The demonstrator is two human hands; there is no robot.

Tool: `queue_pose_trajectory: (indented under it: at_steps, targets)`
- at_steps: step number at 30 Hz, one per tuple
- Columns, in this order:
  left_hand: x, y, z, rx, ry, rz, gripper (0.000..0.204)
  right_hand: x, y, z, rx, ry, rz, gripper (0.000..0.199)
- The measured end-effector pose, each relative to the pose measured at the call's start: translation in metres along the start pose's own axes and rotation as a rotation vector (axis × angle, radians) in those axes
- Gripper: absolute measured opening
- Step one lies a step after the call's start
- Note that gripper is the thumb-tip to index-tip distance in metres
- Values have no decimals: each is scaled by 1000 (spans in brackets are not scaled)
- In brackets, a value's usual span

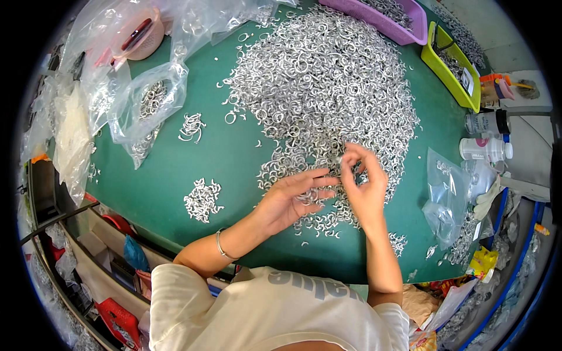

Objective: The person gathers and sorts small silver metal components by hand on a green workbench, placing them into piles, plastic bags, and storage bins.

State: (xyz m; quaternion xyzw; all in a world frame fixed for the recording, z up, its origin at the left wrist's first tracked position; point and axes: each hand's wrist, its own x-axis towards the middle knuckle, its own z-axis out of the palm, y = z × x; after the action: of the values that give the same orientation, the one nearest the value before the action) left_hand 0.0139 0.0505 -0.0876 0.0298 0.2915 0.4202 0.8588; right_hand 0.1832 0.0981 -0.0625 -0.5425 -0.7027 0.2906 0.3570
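Note:
A big heap of small silvery metal rings (328, 76), many shaped like open hoops, spreads over the green table. At its near edge my left hand (287, 199) is turned partly palm up, with several metal rings (308, 197) lying in its cupped fingers. A bangle (220, 243) circles the left wrist. Just to the right, my right hand (365, 184) has its thumb and forefinger pinched close to the left fingertips. A small silvery piece (338, 159) shows at that pinch, too blurred to make out fully; it looks like one of the rings.
Two small ring piles (203, 200) sit left on the green table (158, 193). Clear plastic bags (149, 105) and a pink basket (147, 44) stand far left. A purple tray (404, 29), a green tray (451, 70), white bottles (483, 149) and a clear bag (445, 199) line the right.

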Motion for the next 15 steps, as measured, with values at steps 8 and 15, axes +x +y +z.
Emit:
queue_pose_trajectory:
  at_steps: [8,15]
  targets:
    - [1,4,7,-126,-90,10,46,-7,-7,-10,280,-205,126,36]
    - [4,1,1,-206,-124,24,53,-15,-22,-9,79,-48,60,35]
